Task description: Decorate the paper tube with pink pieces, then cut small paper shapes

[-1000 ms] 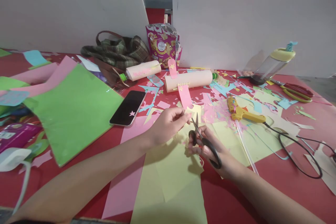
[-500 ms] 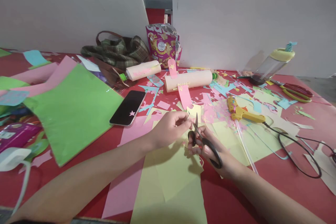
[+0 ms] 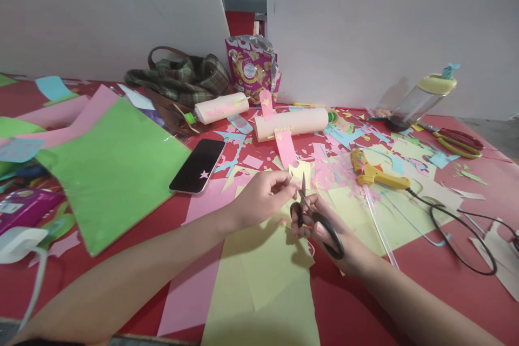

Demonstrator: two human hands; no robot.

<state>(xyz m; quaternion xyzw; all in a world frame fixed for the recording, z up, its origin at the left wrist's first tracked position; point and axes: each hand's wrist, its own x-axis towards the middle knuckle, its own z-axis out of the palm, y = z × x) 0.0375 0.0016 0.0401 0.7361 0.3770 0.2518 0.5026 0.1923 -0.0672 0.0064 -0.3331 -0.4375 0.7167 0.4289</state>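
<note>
Currently, the black-handled scissors (image 3: 310, 207) are held in the right hand (image 3: 336, 223), above the yellow paper sheets (image 3: 271, 275), and are taken here as the centre of the dial. The handle loops are gripped by the thumb and curled fingers of that hand, which is located at four o'clock; the blades are pointed toward twelve o'clock and narrowly parted. The left hand (image 3: 263, 197) is placed at nine o'clock, its thumb and forefinger drawn together just beside the blades; whether anything is pinched there cannot be told. The yellow paper sheets are spread mainly toward seven o'clock, adjoining a pink sheet (image 3: 188, 297) at eight o'clock. A phone (image 3: 197, 165) is set down near ten o'clock, with a small pink star (image 3: 204, 175) placed on its screen. A paper-wrapped bottle (image 3: 306, 123) is laid on its side near twelve o'clock. A yellow glue gun (image 3: 367, 177) is positioned at two o'clock, among paper scraps (image 3: 330, 165).
</note>
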